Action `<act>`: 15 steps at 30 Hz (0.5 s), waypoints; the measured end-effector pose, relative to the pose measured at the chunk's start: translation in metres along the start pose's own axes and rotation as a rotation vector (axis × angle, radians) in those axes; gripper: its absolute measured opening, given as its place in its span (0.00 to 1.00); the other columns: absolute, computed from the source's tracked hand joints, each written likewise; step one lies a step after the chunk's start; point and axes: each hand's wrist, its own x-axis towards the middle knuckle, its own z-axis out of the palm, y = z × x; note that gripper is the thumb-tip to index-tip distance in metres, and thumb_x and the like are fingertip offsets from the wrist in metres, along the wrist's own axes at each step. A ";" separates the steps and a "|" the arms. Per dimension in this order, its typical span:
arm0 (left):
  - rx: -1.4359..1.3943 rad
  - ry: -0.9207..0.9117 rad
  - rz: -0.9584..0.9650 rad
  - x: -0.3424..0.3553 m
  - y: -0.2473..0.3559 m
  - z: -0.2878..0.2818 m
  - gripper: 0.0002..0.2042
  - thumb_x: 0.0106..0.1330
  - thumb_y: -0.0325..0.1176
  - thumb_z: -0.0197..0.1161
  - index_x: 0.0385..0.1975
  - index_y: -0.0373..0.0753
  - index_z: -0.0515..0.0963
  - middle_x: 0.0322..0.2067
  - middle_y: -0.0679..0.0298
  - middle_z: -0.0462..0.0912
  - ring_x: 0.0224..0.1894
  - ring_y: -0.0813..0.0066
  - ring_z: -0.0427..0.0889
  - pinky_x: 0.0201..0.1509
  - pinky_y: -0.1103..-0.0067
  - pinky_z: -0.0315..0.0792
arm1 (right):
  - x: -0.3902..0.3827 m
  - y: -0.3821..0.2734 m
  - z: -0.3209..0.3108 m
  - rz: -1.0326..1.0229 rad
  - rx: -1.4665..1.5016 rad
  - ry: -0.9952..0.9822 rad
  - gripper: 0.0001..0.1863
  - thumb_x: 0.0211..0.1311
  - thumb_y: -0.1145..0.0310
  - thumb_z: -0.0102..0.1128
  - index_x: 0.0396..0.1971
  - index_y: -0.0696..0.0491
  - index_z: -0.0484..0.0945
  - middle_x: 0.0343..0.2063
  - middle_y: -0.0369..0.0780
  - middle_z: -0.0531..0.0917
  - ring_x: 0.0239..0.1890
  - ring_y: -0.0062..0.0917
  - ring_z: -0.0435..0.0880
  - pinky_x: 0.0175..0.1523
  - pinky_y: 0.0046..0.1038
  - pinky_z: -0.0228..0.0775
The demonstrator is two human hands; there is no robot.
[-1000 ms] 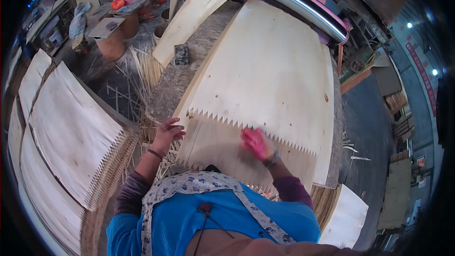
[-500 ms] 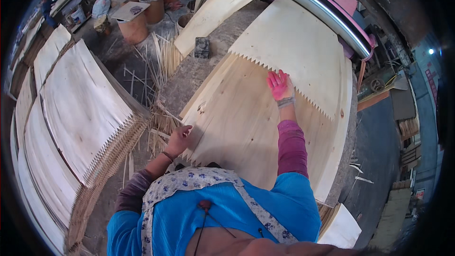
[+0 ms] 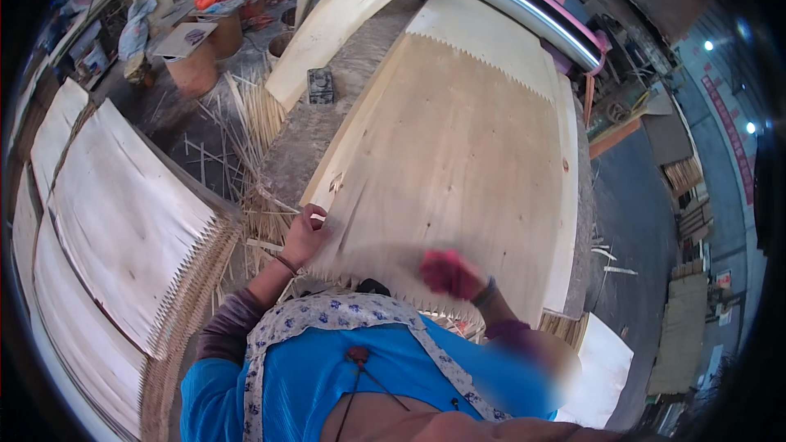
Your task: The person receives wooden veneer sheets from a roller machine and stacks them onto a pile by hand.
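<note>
A broad wood veneer sheet (image 3: 458, 172) with saw-toothed ends lies on the worktable in front of me. At its near left edge, my left hand (image 3: 306, 236) is closed in a pinch on the rim. My right hand (image 3: 450, 273), stained pink, is over the near end of the sheet, close to my apron; motion smears its fingers, so their pose and any contact cannot be made out. Beyond the far toothed edge, a paler veneer sheet (image 3: 483, 33) extends up to a long shiny roller (image 3: 516, 8) with pink along its side.
Tall stacks of veneer (image 3: 131, 213) stand at my left. Loose thin wood strips (image 3: 254, 115) lie beside the table. A small dark block (image 3: 321, 86) rests on the tabletop near a long curved veneer piece (image 3: 336, 24). Brown buckets (image 3: 192, 69) stand at the far left.
My right hand has swept back from the toothed edge toward my body. The paler sheet has slid farther toward the roller, uncovering more of the sheet below. My left hand stays at the edge.
</note>
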 end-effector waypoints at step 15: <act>-0.609 -0.158 -0.170 -0.002 0.051 -0.016 0.14 0.50 0.19 0.58 0.37 0.38 0.66 0.26 0.64 0.75 0.24 0.81 0.75 0.26 0.86 0.70 | -0.043 0.118 0.046 -0.144 0.468 0.271 0.30 0.58 0.48 0.46 0.48 0.61 0.66 0.38 0.48 0.78 0.36 0.29 0.79 0.41 0.27 0.71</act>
